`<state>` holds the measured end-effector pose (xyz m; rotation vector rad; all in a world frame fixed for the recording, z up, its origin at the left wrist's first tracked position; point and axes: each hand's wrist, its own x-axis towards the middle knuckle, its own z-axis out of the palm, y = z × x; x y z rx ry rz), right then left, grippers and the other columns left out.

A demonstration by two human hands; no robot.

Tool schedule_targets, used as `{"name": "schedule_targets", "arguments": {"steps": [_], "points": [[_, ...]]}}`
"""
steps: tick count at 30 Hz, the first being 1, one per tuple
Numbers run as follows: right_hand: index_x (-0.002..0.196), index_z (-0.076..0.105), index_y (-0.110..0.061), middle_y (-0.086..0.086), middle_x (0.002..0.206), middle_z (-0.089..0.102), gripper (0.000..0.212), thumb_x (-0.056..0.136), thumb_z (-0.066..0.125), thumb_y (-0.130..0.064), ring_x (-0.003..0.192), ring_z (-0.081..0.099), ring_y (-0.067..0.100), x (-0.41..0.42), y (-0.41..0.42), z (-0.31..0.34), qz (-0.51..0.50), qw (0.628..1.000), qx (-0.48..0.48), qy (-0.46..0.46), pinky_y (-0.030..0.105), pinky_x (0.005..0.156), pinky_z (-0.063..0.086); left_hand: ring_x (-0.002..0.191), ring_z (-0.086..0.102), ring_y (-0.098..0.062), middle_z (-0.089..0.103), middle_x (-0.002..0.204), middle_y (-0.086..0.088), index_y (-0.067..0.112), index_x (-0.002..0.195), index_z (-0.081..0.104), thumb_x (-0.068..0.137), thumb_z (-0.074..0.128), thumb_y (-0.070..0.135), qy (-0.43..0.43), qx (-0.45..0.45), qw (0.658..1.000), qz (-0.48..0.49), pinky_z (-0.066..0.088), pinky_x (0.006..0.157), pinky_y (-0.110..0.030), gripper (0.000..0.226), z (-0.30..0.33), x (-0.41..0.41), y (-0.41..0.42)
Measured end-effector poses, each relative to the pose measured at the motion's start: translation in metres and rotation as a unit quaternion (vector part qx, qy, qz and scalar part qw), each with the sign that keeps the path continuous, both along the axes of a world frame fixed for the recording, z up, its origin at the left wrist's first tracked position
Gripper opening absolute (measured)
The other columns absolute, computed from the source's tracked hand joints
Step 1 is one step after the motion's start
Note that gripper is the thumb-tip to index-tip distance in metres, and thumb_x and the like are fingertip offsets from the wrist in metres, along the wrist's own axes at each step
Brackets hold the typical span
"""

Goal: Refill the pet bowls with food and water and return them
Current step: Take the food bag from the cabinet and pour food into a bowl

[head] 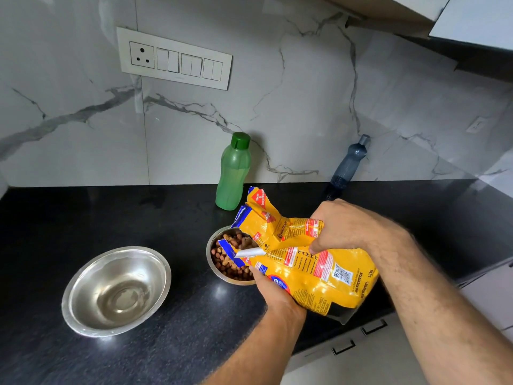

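A yellow pet food bag (311, 268) lies tilted on its side, its torn open mouth over a small steel bowl (212, 247) holding brown kibble (230, 259). My left hand (270, 290) grips the bag from below near the mouth. My right hand (344, 226) grips the bag's upper side, fingers curled round it. A larger steel bowl (116, 290) stands to the left on the black counter with no food in it. A green water bottle (233, 173) with a green cap stands upright behind the kibble bowl.
A dark blue-grey bottle (348, 168) stands at the back right against the marble wall. A switch panel (175, 58) is on the wall. The counter's front edge (361, 326) runs at the lower right, with white drawers below. An overhead cabinet (472, 20) hangs top right.
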<state>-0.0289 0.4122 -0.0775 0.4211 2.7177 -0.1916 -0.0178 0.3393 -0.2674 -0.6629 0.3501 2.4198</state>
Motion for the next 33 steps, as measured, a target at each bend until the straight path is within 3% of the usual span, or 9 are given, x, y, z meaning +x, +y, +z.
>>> {"name": "schedule_targets", "arguments": {"steps": [3, 9, 14, 18, 22, 27, 33], "points": [[0.08, 0.07, -0.028, -0.005, 0.083, 0.077, 0.022, 0.078, 0.09, -0.038, 0.07, 0.076, 0.008, 0.001, -0.001, 0.0, 0.0, 1.0, 0.009, -0.01, 0.03, 0.068, 0.063, 0.116, 0.064, -0.043, 0.07, 0.121, -0.019, 0.016, 0.123, 0.068, 0.09, 0.04, 0.074, 0.018, 0.009, 1.0, -0.005, 0.045, 0.103, -0.063, 0.072, -0.001, 0.002, 0.003], [0.077, 0.068, -0.029, -0.007, 0.08, 0.075, 0.024, 0.078, 0.089, -0.039, 0.067, 0.074, 0.006, 0.004, 0.0, -0.003, 0.002, 1.0, 0.021, -0.009, 0.025, 0.058, 0.057, 0.119, 0.061, -0.043, 0.069, 0.124, -0.02, 0.016, 0.131, 0.063, 0.096, 0.038, 0.065, 0.026, 0.015, 1.0, 0.0, 0.042, 0.105, -0.064, 0.065, -0.006, 0.006, 0.008], [0.077, 0.07, -0.027, -0.006, 0.08, 0.076, 0.024, 0.078, 0.09, -0.039, 0.068, 0.076, 0.008, 0.009, 0.005, -0.006, 0.003, 1.0, 0.02, -0.003, 0.031, 0.067, 0.064, 0.118, 0.062, -0.043, 0.068, 0.124, -0.021, 0.015, 0.133, 0.062, 0.098, 0.039, 0.062, 0.03, 0.005, 1.0, -0.003, 0.044, 0.104, -0.064, 0.063, -0.006, 0.009, 0.009], [0.08, 0.072, -0.027, -0.006, 0.082, 0.077, 0.022, 0.078, 0.09, -0.04, 0.071, 0.077, 0.008, 0.012, 0.008, -0.007, 0.003, 1.0, 0.008, -0.003, 0.035, 0.073, 0.066, 0.114, 0.065, -0.042, 0.071, 0.121, -0.019, 0.017, 0.125, 0.067, 0.093, 0.041, 0.07, 0.038, 0.002, 0.999, 0.004, 0.048, 0.1, -0.062, 0.067, -0.004, 0.013, 0.008], [0.079, 0.071, -0.028, -0.007, 0.08, 0.077, 0.023, 0.077, 0.09, -0.04, 0.068, 0.076, 0.006, 0.014, 0.01, -0.008, 0.005, 1.0, 0.01, 0.003, 0.027, 0.063, 0.062, 0.103, 0.071, -0.038, 0.074, 0.114, -0.016, 0.021, 0.109, 0.073, 0.088, 0.042, 0.076, 0.036, 0.016, 0.999, 0.006, 0.056, 0.088, -0.056, 0.067, -0.003, 0.013, 0.008], [0.077, 0.071, -0.027, -0.007, 0.079, 0.076, 0.022, 0.077, 0.09, -0.039, 0.067, 0.076, 0.007, 0.015, 0.012, -0.007, -0.002, 1.0, 0.011, 0.016, 0.029, 0.064, 0.063, 0.121, 0.06, -0.043, 0.068, 0.126, -0.02, 0.016, 0.128, 0.065, 0.092, 0.042, 0.07, 0.034, 0.001, 0.999, -0.014, 0.043, 0.105, -0.062, 0.069, -0.002, 0.009, 0.008], [0.078, 0.072, -0.025, -0.006, 0.078, 0.076, 0.021, 0.078, 0.089, -0.038, 0.064, 0.075, 0.007, 0.01, 0.01, -0.006, 0.005, 1.0, 0.01, 0.023, 0.03, 0.063, 0.063, 0.121, 0.06, -0.043, 0.068, 0.126, -0.02, 0.013, 0.135, 0.06, 0.098, 0.042, 0.061, 0.007, -0.021, 1.0, -0.012, 0.042, 0.106, -0.063, 0.063, -0.004, 0.0, 0.008]]}}
